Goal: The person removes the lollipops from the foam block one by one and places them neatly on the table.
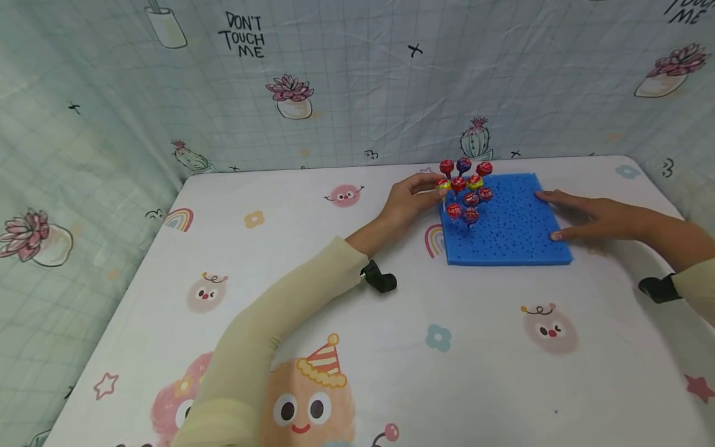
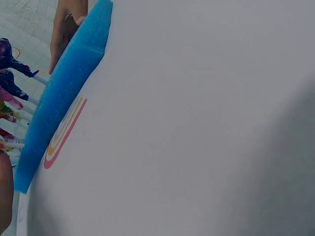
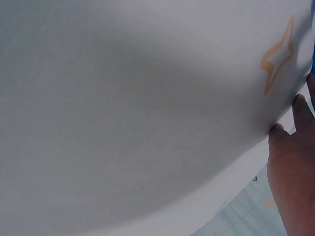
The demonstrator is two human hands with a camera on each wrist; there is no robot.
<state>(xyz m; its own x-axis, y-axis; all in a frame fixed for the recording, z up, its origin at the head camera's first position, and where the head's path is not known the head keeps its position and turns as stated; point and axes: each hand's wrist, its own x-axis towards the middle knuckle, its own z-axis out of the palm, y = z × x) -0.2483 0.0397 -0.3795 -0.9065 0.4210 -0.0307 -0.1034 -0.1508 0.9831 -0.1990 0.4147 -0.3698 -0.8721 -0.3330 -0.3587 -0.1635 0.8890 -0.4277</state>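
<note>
A blue foam block [image 1: 514, 217] dotted with small holes lies on the table. Several wrapped lollipops [image 1: 471, 198] stand upright on their sticks in its left part, with red, purple and yellow wrappers. At the block's left edge, my left hand [image 1: 410, 202] pinches a red-and-yellow lollipop [image 1: 443, 184] between thumb and fingers. White sticks [image 2: 15, 145] enter the foam close to that hand in the left wrist view. My right hand [image 1: 598, 217] rests against the block's right edge, fingers extended and thumb apart. Only part of the right hand [image 3: 293, 157] shows in its wrist view.
The white table [image 1: 391, 347] carries printed cartoon faces, flowers and rainbows. A patterned cloth [image 1: 357, 81] hangs behind it and at the sides. Each wrist wears a black strap, the left strap [image 1: 380, 279] sitting just above the table in the head view.
</note>
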